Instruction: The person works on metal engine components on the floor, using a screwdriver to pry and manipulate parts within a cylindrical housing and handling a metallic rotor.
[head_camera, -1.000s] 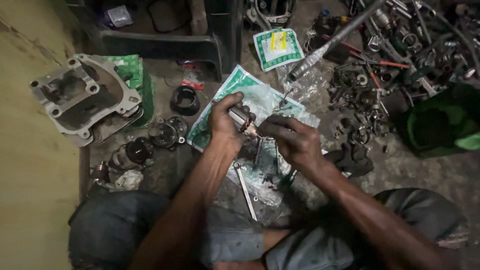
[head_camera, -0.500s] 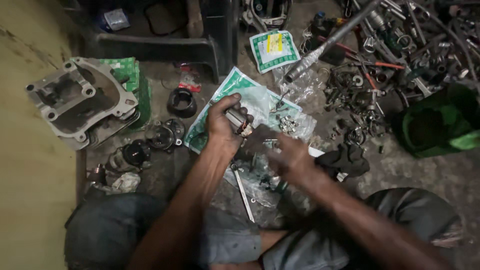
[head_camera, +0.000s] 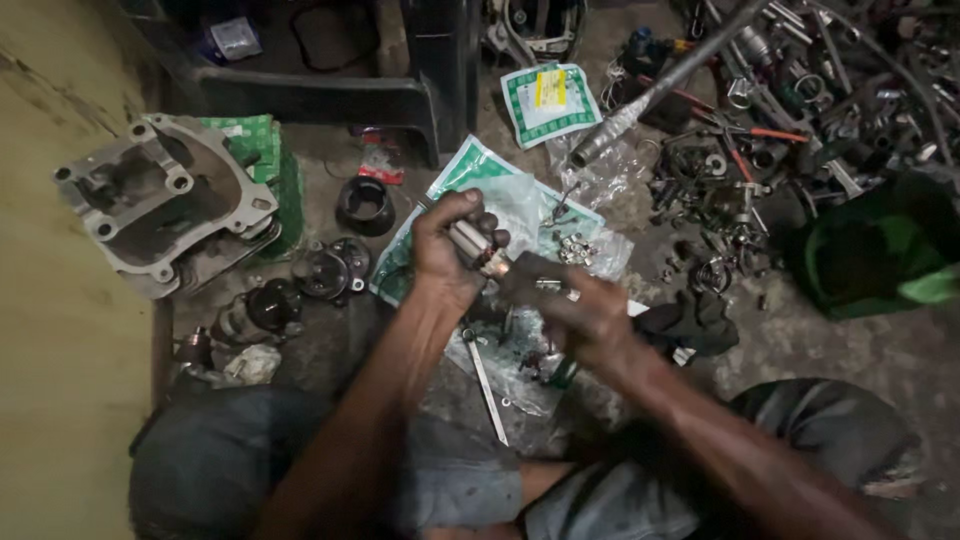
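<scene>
Left hand (head_camera: 450, 250): closed around a small cylindrical metal part (head_camera: 476, 246), which sits in the curl of the fingers with its pale end poking out toward the right hand. The part is held above the floor, over a clear plastic bag with a green-printed edge (head_camera: 500, 205).

Right hand (head_camera: 575, 310): blurred, fingers curled inward, just beside the left hand and touching or nearly touching the exposed end of the metal part; whether it grips anything cannot be told.

Floor items, near the hands: a thin metal rod (head_camera: 487, 385) lying below the left wrist; a heap of small fasteners (head_camera: 578, 250) on the plastic bag, just right of the hands; a black rubber ring (head_camera: 364, 205) to the left of the bag; round dark engine parts (head_camera: 330, 270) further left.

Floor items, well apart: a grey cast cylinder head (head_camera: 160, 205) resting on a green box (head_camera: 275, 165) at far left; a small green-and-white packet (head_camera: 550, 100) above; a long metal tube (head_camera: 670, 85) slanting toward a pile of loose tools and hardware (head_camera: 790, 110) at upper right; a green bag (head_camera: 880, 250) at right.
</scene>
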